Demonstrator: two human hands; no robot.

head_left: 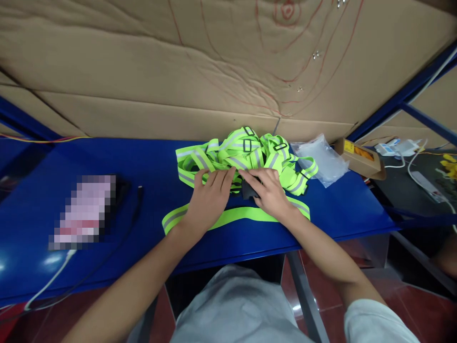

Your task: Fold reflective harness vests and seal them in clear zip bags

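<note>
A heap of neon-yellow reflective straps [235,147] with grey stripes and black slider buckles lies against the cardboard at the back of the table. In front of it, a loop of reflective belt [246,213] in the same colours curves toward me. My right hand [271,193] is closed on a black plastic buckle [249,190], with the thumb and forefinger along it. Close beside it, my left hand [210,195] has its fingers bent down together on the strap at the buckle's left. Its fingertips are partly hidden against the straps.
On the blue table [153,162], a blurred-out phone-like device [85,205] lies at left with a white cable [53,281]. A black cable [137,205] runs beside it. Clear plastic bags [323,159] and a small cardboard box [359,157] sit at right. A cardboard panel [143,105] stands behind.
</note>
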